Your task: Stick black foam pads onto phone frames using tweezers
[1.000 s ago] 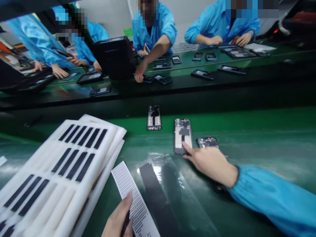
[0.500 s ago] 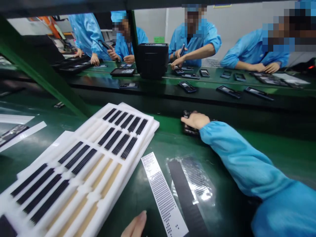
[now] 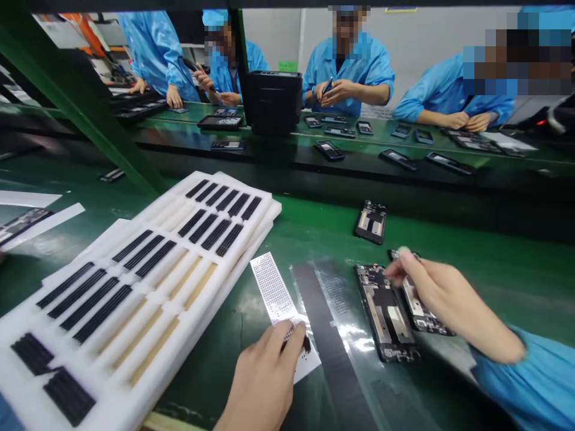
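My left hand (image 3: 269, 371) is closed at the lower middle, over a white strip with rows of black dots (image 3: 271, 281). A small black piece (image 3: 306, 344) shows at its fingertips; its kind is unclear. To the right, my right hand (image 3: 438, 293) hovers with thumb and forefinger slightly apart and nothing visible between them. Beneath and beside its fingers lie an opened phone body (image 3: 381, 314) with bare inner parts and a second phone body (image 3: 429, 323), partly hidden by the hand. A third phone body (image 3: 372, 221) lies farther back.
White foam trays (image 3: 265, 224) holding black strips are stacked at left. A dark strip (image 3: 326, 329) and clear film lie mid-bench. A green post (image 3: 90, 108) slants at upper left. Across a raised ledge, several co-workers in blue sit near phone parts (image 3: 330, 149) and a black bin (image 3: 275, 102).
My right hand has drawn back toward me from the phone parts at the bench's rear, uncovering phone bodies. My left hand has come up into view onto the dotted strip.
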### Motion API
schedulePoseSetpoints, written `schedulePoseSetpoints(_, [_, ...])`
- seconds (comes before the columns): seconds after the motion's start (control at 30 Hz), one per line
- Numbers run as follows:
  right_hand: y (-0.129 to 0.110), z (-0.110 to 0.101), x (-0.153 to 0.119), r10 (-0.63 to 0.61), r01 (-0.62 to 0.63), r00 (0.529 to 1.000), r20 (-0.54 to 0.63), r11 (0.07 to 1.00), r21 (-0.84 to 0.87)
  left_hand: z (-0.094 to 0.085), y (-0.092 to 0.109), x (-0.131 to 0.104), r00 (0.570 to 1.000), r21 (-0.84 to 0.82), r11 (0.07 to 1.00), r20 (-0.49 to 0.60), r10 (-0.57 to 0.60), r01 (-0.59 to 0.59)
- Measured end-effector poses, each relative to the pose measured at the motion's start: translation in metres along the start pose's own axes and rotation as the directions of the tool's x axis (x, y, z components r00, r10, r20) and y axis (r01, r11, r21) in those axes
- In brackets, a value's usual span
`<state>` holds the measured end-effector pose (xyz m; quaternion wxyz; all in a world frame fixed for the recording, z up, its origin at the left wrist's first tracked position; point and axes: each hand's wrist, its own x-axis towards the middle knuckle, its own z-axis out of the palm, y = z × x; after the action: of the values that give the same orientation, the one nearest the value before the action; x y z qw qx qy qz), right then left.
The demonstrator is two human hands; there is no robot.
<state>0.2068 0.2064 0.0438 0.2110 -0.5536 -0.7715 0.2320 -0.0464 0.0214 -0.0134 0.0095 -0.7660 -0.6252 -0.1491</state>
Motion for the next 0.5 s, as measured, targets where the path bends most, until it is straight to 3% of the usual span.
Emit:
schedulePoseSetpoints(0.1, [-0.017, 0.018, 0.031, 0.047, -0.070, 0.997, 0.062, 0.888, 0.454, -0.006, 0.000, 0.038, 0.968, 0.209, 0.978, 0.244, -0.057, 0.005])
schedulePoseSetpoints(0.17, [-0.024, 0.041, 0.049, 0.028, -0.109, 0.990, 0.139, 0.780, 0.616, -0.007, -0.002, 0.059, 0.957, 0.259, 0.966, 0.276, -0.089, 0.015])
schedulePoseSetpoints(0.3, [-0.028, 0.076, 0.069, -0.081, -0.122, 0.961, 0.264, 0.734, 0.668, -0.005, -0.010, 0.081, 0.959, 0.281, 0.959, 0.263, -0.106, 0.029])
schedulePoseSetpoints(0.5, [-0.018, 0.086, 0.072, -0.151, -0.076, 0.943, 0.297, 0.770, 0.633, 0.001, -0.016, 0.087, 0.954, 0.194, 0.981, 0.291, -0.067, 0.010])
